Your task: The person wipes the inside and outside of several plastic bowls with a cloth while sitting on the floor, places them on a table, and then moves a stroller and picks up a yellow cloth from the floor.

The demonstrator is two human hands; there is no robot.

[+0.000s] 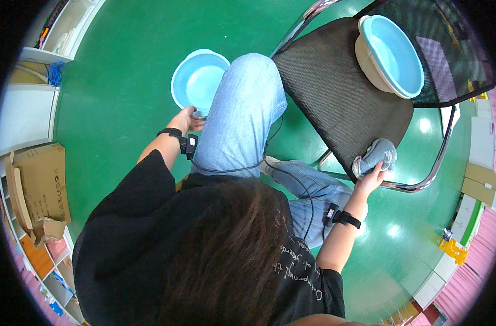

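The right hand (372, 180) has its fingers clamped on a bunched grey-blue fabric item with a whitish end, at the near corner of a black mesh chair seat (329, 76). The left hand (191, 120) grips the near rim of a round light-blue plastic basin (199, 81) on the glossy green floor (123, 81). A blue basin with cream sides (392, 57) stands on the seat by the backrest.
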